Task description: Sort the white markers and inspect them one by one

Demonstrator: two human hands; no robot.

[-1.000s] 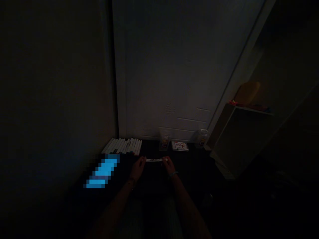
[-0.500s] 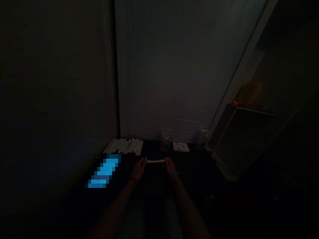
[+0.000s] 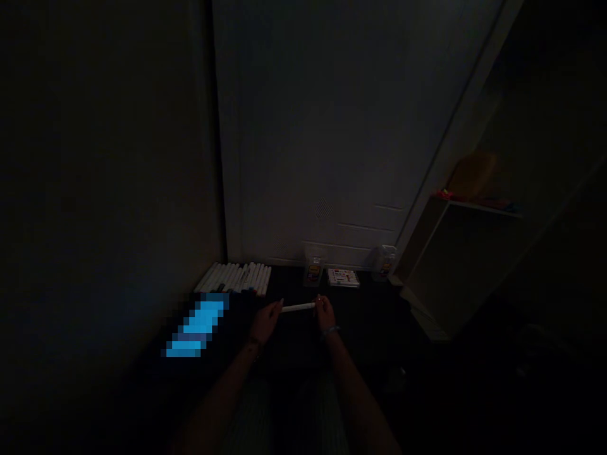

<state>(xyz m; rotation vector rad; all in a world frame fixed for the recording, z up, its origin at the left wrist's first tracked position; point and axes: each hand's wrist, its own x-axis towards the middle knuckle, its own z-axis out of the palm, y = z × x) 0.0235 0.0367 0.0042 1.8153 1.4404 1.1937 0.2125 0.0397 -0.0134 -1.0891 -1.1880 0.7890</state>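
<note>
The room is very dark. I hold a thin white marker [image 3: 298, 308] level in front of me, one end in each hand. My left hand [image 3: 266, 321] pinches its left end. My right hand [image 3: 325, 313] pinches its right end, and a band sits on that wrist. Just beyond, a row of several white markers [image 3: 236, 278] lies side by side on the dark floor near the wall.
A blurred, glowing blue screen [image 3: 195, 325] lies at the left. Two small clear containers [image 3: 313, 271] [image 3: 385, 262] and a flat printed box [image 3: 343, 277] stand by the white door [image 3: 332, 139]. A white shelf unit [image 3: 455, 259] stands at the right.
The marker's left end has dropped a little, so it now tilts slightly. Both hands stay at about the same place.
</note>
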